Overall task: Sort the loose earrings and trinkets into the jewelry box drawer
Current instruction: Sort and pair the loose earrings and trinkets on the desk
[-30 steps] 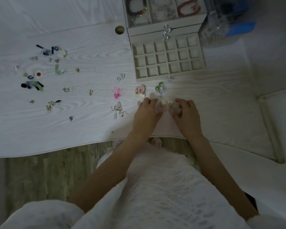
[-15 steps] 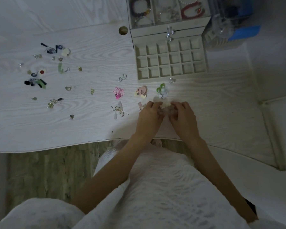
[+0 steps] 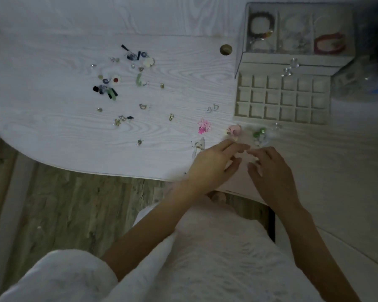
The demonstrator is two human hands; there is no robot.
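Two hands (image 3: 214,162), one jewelry box (image 3: 292,35), one open drawer (image 3: 282,120) (eighteen compartments), roughly twenty loose trinkets (image 3: 203,126).

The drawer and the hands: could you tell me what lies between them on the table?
In the head view, a pink trinket and a green-and-white cluster lie between the drawer and the left hand and right hand.

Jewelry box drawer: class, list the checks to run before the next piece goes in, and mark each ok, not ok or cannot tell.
1. Jewelry box drawer pulled open: ok.
2. Compartments free to receive a piece: ok, none visibly filled.
3. Left hand holding a piece: cannot tell, blurred.
4. Right hand holding a piece: cannot tell.
5. Loose pieces near the drawer: ok, pink flower earring and green bead cluster lie just in front.
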